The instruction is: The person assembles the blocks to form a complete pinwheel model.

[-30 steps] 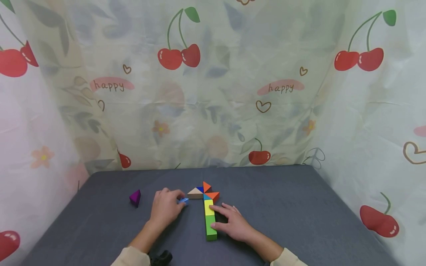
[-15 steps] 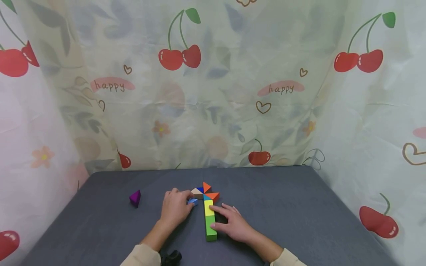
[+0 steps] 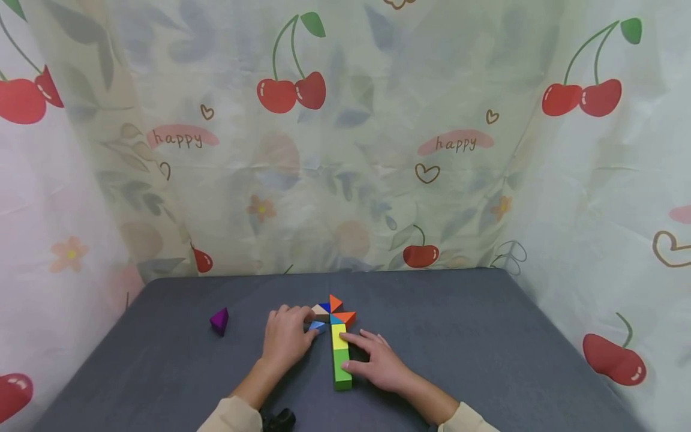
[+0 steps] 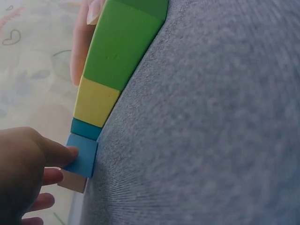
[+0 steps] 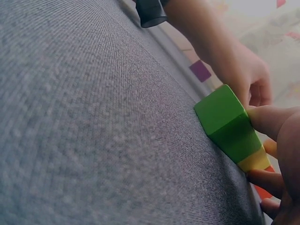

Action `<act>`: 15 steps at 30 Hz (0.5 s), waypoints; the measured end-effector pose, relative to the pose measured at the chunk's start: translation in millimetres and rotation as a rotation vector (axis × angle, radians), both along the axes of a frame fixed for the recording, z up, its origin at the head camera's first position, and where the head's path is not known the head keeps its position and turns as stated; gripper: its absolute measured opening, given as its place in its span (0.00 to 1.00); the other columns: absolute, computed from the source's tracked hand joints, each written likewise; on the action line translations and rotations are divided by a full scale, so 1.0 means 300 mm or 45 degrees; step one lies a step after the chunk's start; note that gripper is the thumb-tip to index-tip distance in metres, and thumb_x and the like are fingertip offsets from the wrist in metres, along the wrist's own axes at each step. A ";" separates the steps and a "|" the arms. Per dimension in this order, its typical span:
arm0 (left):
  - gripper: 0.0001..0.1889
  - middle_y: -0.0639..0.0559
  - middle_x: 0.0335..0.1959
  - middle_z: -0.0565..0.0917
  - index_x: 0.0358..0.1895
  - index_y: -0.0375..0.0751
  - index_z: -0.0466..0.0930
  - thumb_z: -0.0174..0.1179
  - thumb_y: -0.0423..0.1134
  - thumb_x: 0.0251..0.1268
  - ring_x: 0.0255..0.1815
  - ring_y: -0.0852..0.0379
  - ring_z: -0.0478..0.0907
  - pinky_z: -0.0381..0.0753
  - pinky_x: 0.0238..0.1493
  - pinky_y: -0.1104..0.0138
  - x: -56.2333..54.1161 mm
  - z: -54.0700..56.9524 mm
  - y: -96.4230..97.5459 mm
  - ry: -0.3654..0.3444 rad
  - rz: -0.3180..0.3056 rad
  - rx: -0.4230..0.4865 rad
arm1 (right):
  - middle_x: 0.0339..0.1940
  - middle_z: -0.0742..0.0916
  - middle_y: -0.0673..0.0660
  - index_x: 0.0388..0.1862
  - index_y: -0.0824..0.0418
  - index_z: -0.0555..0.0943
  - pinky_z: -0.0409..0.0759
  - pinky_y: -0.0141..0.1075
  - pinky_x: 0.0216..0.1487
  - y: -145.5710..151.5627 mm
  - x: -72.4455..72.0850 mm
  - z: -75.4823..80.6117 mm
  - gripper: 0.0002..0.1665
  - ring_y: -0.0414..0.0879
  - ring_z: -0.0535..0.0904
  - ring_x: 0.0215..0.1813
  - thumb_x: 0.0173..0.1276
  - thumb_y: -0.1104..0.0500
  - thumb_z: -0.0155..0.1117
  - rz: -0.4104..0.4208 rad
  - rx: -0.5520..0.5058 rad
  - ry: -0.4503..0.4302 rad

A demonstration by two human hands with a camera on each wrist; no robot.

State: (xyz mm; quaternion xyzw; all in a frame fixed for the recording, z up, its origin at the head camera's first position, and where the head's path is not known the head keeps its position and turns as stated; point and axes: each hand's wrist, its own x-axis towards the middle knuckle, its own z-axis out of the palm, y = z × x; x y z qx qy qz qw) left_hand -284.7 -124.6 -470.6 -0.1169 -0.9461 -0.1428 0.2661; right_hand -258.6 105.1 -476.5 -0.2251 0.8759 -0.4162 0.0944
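My left hand (image 3: 286, 336) pinches a light blue triangular block (image 3: 317, 327) at the left of a row of blocks, its thumb on the near face in the left wrist view. Just behind it lies a natural wood triangle (image 3: 320, 314). My right hand (image 3: 382, 362) rests from the right on the row, fingers spread, index finger on the yellow block (image 3: 338, 337) and thumb on the green block (image 5: 222, 112). Beyond the yellow block, a teal triangle (image 3: 335, 320), a dark blue triangle (image 3: 325, 307) and two orange triangles (image 3: 345, 318) meet in a fan shape.
A purple triangular block (image 3: 219, 322) lies apart at the left on the dark grey cloth-covered table (image 3: 459, 336). A curtain with a cherry print (image 3: 345, 180) surrounds the back and sides. Something black (image 3: 278, 420) is at the left wrist.
My left hand has slid right with the light blue block, closer to the teal triangle and the row. The right hand has stayed in place on the yellow and green blocks.
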 end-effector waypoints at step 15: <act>0.11 0.64 0.17 0.70 0.31 0.52 0.84 0.76 0.47 0.48 0.24 0.58 0.63 0.60 0.32 0.63 -0.021 0.001 0.032 -0.147 0.033 0.122 | 0.68 0.74 0.57 0.68 0.45 0.74 0.43 0.64 0.69 0.003 -0.003 -0.004 0.34 0.61 0.58 0.74 0.64 0.40 0.67 0.010 -0.007 0.003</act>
